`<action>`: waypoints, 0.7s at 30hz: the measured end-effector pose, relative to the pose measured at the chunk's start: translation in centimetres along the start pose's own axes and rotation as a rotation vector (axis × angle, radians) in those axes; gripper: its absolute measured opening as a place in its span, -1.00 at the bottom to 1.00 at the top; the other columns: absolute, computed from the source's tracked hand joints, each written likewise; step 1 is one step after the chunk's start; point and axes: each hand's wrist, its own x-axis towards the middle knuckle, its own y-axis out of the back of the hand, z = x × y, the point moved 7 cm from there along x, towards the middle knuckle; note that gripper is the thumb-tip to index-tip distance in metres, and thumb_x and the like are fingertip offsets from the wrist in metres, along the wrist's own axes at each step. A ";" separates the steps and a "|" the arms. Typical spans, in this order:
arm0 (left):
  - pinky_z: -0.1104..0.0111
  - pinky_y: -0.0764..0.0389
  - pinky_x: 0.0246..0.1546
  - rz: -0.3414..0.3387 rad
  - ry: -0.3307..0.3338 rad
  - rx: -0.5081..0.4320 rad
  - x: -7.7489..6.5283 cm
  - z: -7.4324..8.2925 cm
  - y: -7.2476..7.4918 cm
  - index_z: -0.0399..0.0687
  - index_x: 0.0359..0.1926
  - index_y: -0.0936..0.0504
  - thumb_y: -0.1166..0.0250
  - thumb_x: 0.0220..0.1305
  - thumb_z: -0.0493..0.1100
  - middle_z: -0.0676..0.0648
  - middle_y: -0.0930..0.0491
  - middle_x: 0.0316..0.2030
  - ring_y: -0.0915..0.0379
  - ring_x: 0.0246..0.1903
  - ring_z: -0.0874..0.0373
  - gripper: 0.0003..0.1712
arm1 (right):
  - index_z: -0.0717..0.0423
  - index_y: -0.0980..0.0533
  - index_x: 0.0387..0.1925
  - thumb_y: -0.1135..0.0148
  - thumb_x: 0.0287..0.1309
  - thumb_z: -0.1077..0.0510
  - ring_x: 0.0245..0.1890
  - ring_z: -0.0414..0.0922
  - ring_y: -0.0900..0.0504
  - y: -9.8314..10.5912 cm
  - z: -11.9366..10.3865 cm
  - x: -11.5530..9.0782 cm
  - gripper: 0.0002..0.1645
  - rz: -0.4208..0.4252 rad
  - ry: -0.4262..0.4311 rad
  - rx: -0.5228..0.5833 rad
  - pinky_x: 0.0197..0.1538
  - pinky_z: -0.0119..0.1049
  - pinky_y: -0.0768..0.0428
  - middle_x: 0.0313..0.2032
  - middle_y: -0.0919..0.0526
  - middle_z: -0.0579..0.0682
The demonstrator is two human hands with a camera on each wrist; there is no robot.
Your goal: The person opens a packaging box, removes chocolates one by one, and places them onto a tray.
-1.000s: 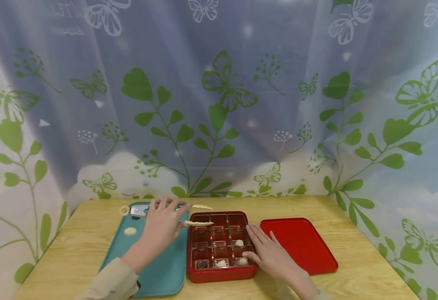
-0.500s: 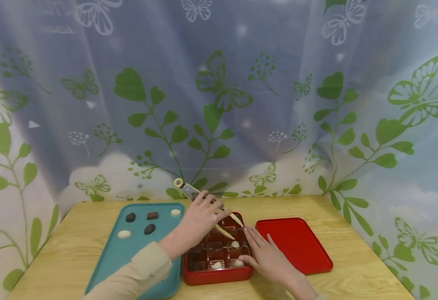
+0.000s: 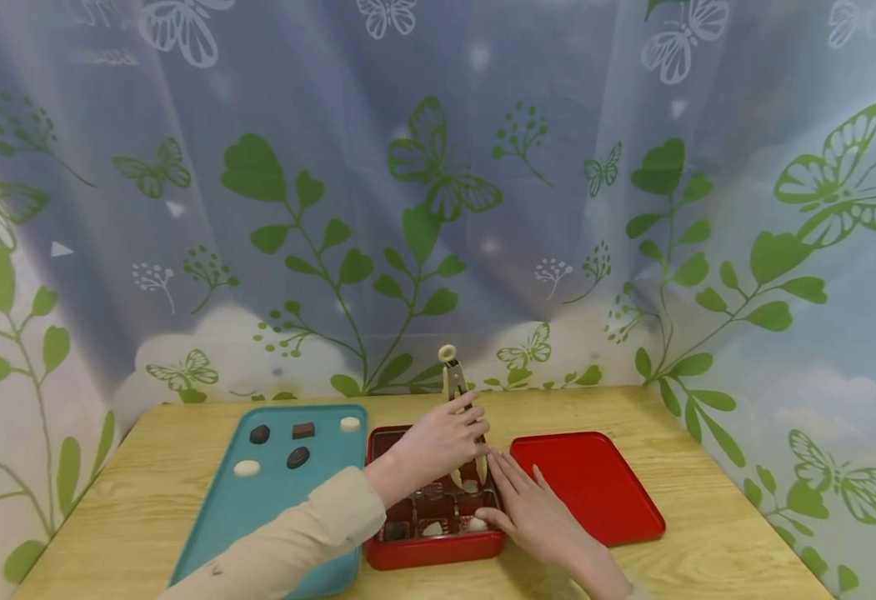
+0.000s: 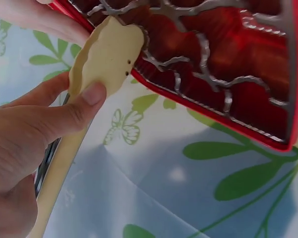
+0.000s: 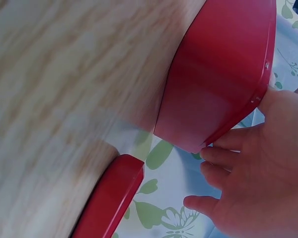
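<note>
My left hand (image 3: 441, 437) grips a pair of tongs (image 3: 455, 377) with cream-coloured tips, pointing down into a red box (image 3: 438, 552). In the head view the tips stand at a pale candy (image 3: 470, 486) in the right column; whether they touch it I cannot tell. In the left wrist view my thumb presses on the cream tong head (image 4: 111, 54) beside the clear divider. My right hand (image 3: 538, 504) rests on the box's right rim, its fingers mostly straight. The front row holds a dark candy (image 3: 396, 530), a white one (image 3: 432, 529) and a round pale one (image 3: 476, 524).
A teal tray (image 3: 257, 533) lies left of the box, bearing several dark and white chocolates, such as a brown square (image 3: 303, 431) and a white oval (image 3: 247, 469). Right of the box lies a red lid (image 3: 591, 492). A patterned curtain (image 3: 377, 208) hangs behind the table.
My left hand has moved right with the tongs, from above the tray to over the box. The tongs have turned from level to pointing downward. My right hand has stayed on the rim.
</note>
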 end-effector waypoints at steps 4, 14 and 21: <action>0.20 0.11 0.38 -0.013 -0.025 0.014 0.7 0.7 -0.1 0.50 0.02 -0.55 -0.23 0.18 -0.05 0.26 -0.48 0.05 -0.24 0.19 0.24 -0.61 | 0.18 -0.05 0.38 0.20 0.21 -0.38 0.39 0.04 0.00 -0.1 0.0 0.0 -0.06 -0.015 -0.002 0.000 0.29 0.19 -0.08 0.39 -0.03 0.10; 0.18 -0.01 0.35 -0.033 0.051 -0.044 -0.3 -0.9 -0.6 0.53 0.04 -0.53 -0.26 0.15 -0.06 0.26 -0.49 0.05 -0.26 0.19 0.22 -0.57 | 0.18 -0.03 0.39 0.21 0.21 -0.38 0.39 0.04 -0.02 0.0 -0.1 0.2 -0.05 0.004 0.005 -0.002 0.28 0.19 -0.09 0.39 -0.05 0.11; 0.14 -0.22 0.21 0.089 0.189 -0.185 -3.0 -3.3 -0.4 0.48 0.03 -0.55 -0.31 0.11 -0.14 0.20 -0.54 -0.05 -0.38 0.04 0.14 -0.52 | 0.18 -0.02 0.39 0.09 0.22 -0.31 0.38 0.04 -0.02 0.0 0.0 0.1 -0.08 0.009 -0.011 0.006 0.29 0.20 -0.07 0.38 -0.06 0.11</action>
